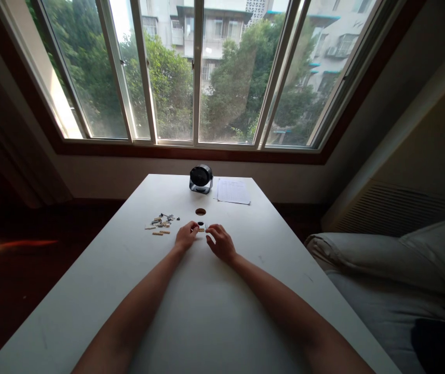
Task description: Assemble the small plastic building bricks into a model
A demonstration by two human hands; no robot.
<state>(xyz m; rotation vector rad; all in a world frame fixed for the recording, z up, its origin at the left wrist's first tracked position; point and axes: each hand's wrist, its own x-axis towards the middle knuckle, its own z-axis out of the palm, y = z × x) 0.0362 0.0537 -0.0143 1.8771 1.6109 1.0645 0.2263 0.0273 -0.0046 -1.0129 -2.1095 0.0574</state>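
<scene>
My left hand [187,235] is closed, its thumb and fingertips pinched at the left end of a small tan toy-brick strip [201,229]. Facing it, my right hand [222,243] has curved fingers, with the thumb apart from them. Its fingertips come close to the strip's right end and a tiny pale piece [206,226]; whether they touch is too small to tell. A small dark round spot or part [201,223] shows just behind the strip. To the left lies a loose pile of small tan, grey and black pieces [162,222], with tan strips [158,234] at its near side.
A round hole [201,212] is cut in the white table [191,322] beyond my hands. Farther back stand a small black fan [201,179] and printed paper sheets [233,190]. A pale sofa [381,259] is on the right; a window is ahead.
</scene>
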